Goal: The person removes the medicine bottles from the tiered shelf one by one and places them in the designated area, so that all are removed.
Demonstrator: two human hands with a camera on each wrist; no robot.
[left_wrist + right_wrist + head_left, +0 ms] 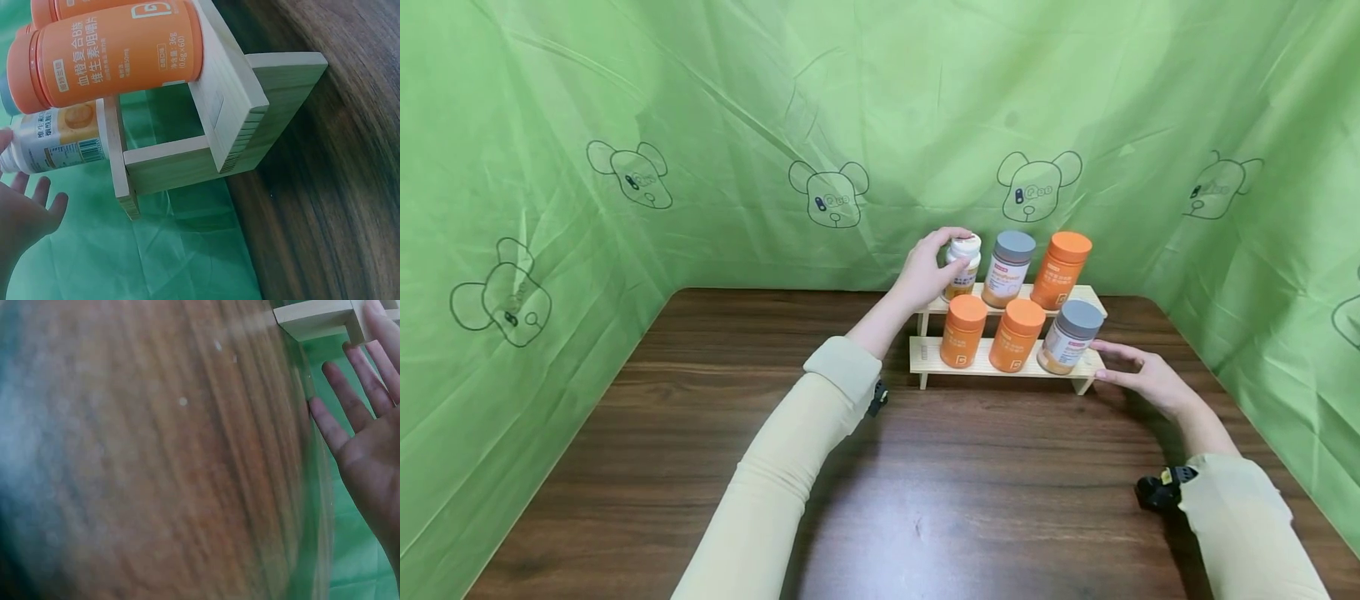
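A two-tier wooden rack [934, 357] stands near the back of the table. On the left end of its upper tier is a white supplement bottle [961, 271] with an orange-and-white label, also seen in the left wrist view. My left hand [923, 268] holds this bottle by its white cap between thumb and fingertips, the other fingers lying loose beside it. My right hand [1150, 382] touches the rack's right end at the lower tier, its fingers nearly straight in the right wrist view.
A grey-capped jar [1006, 275] and an orange jar [1062, 271] share the upper tier. The lower tier bears two orange jars [962, 337] and another grey-capped jar [1067, 343]. Green cloth [730, 192] hangs close behind and beside the dark wooden table [700, 417].
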